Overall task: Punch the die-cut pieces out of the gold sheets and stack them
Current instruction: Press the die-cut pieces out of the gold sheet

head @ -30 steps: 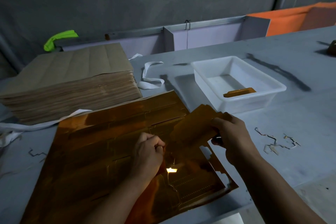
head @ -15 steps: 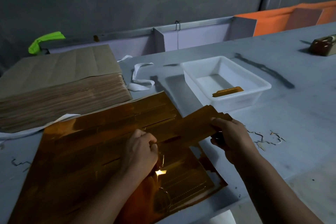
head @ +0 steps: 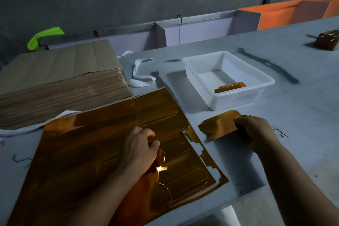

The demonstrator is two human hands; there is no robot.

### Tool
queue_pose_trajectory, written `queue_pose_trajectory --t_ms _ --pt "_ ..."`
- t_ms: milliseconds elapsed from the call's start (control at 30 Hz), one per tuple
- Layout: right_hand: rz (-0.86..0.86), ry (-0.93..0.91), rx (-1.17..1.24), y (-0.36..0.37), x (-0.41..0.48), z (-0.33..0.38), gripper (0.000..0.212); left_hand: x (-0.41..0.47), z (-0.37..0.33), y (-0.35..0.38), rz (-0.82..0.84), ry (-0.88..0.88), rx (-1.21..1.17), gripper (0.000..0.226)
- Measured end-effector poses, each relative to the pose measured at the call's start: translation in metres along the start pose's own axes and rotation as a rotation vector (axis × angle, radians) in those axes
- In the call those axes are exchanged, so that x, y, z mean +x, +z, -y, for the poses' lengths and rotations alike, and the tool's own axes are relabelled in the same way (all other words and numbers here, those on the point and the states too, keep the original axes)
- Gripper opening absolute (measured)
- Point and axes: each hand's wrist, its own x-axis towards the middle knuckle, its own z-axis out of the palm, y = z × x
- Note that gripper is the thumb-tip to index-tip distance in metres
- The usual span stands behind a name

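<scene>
Pinching one freed gold piece point(head: 216, 127) just beside the gold sheet point(head: 88, 148) on the table point(head: 275, 152), the right hand point(head: 255, 132) risks creasing it if squeezed, while the left hand point(head: 140, 146), fingers curled around the sheet's cut edge, could tear neighbouring pieces by pulling unevenly.

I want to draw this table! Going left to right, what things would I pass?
Brown paper stack → left hand on the gold sheet → gold pieces held by the right hand → small brown box.
</scene>
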Motion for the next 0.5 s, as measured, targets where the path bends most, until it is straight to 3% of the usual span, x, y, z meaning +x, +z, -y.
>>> queue_pose_trajectory --t_ms 133,267,400,500 --pt "-0.111 -0.162 -0.195 -0.006 -0.003 0.0 0.025 0.007 0.003 -0.002 -0.017 -0.015 0.028 0.049" --pt "-0.222 -0.268 -0.421 -0.006 -0.009 -0.001 0.069 0.012 0.006 -0.001 0.016 -0.057 0.011 0.06" --pt "-0.289 -0.411 -0.553 -0.001 -0.016 0.005 0.06 0.016 0.004 0.003 0.028 -0.056 -0.03 0.056" --pt "-0.2 -0.528 -0.592 0.007 -0.025 0.011 0.048 0.016 0.003 0.006 0.015 -0.023 -0.034 0.047"
